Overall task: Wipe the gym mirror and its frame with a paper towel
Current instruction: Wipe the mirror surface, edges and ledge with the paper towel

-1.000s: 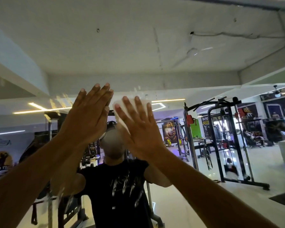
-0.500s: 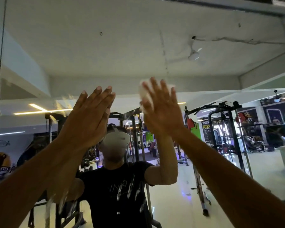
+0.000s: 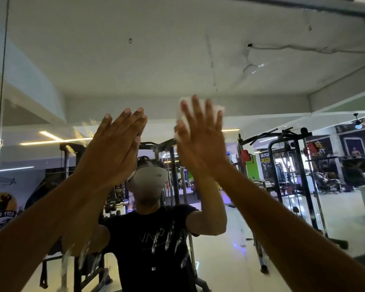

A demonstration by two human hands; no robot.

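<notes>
- Gym machines and a white ceiling reflect in the mirror (image 3: 198, 49).
- Right hand (image 3: 200, 140), fingers straight, presses a paper towel (image 3: 216, 109) flat against the glass.
- Left hand (image 3: 116, 148) rests open on the glass beside it.

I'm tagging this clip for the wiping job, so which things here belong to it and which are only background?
Job:
- right hand, pressing flat
- paper towel under it
- mirror
- left hand, flat on the glass

Background, reflected:
- cable rack
- ceiling fan

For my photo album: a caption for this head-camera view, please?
Right hand presses paper towel on gym mirror; left hand braces.
</notes>
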